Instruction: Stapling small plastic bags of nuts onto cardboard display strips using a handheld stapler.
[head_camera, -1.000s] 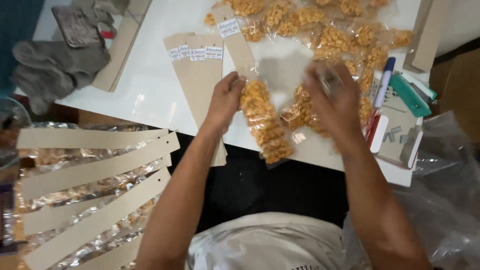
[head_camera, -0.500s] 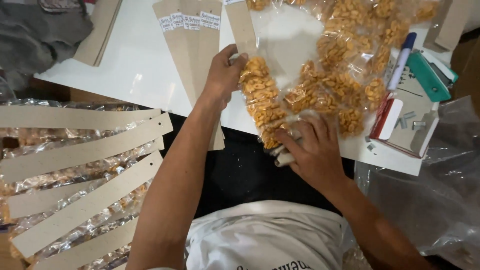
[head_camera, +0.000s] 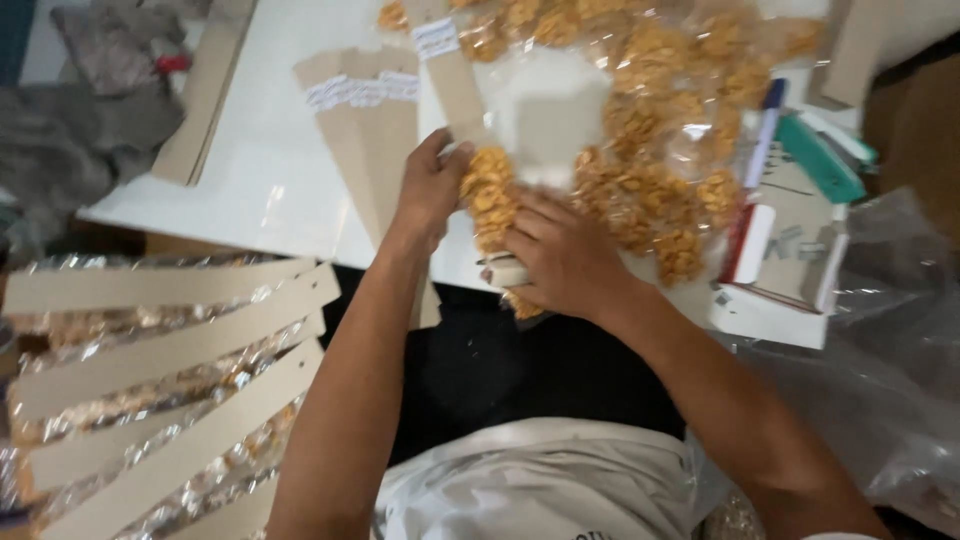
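Person: seated at the bench edge, pale garment in the lap, both forearms reaching forward and away.
Finished packs (head_camera: 160, 400): near left, off the bench; a fanned stack of clear packets, each topped by a long tan card strip, strips running left to right and slightly tilted.
Loose plastic (head_camera: 880, 400): near right, crumpled clear sheeting beside the right forearm.
Right hand (head_camera: 560, 255): nearest to the body, palm down, fingers curled over the near end of the snack packet; closed on it, though what lies under the palm is hidden.
Snack packet (head_camera: 487, 195): narrow clear bag of orange-yellow pieces at the bench's near edge; long axis runs from the person outward, near end overhanging the edge. It lies between the two hands, touching both.
Left hand (head_camera: 430, 190): just beyond and left of the right one, thumb and fingers pinching the packet's left flank near its far end.
Bench (head_camera: 260, 190): white top, bare at the left.
Blank card strips (head_camera: 365, 140): tan, overlapping, white labels at their far ends; just left of the left hand.
Filled bags (head_camera: 650, 130): heap of clear packets with the same pieces, beyond and right of the hands.
Stationery: small white box (head_camera: 770, 300), teal stapler (head_camera: 820, 160), marker (head_camera: 765, 130), far right.
Grey cloth (head_camera: 90, 120): far left, off the bench.
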